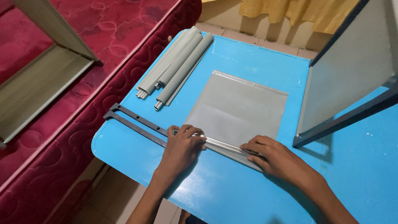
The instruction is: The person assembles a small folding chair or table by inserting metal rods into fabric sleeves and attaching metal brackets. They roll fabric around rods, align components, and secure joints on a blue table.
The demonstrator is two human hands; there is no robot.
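A flat grey fabric sheet (236,108) lies on the blue table (248,58). A thin metal rod (222,143) runs along the sheet's near edge, partly inside a hem sleeve. My left hand (182,146) grips the rod's left end with fingers curled over it. At the rod's right end, my right hand (271,155) presses down on rod and fabric edge. Two dark grey plastic bars (134,121) lie just left of my left hand, touching the table's left edge.
Several grey fabric pieces rolled around metal tubes (176,66) lie at the table's far left. A partly built grey fabric shelf panel with a dark frame (348,79) stands at the right. A red quilted mattress (103,45) with another shelf piece (37,79) sits left.
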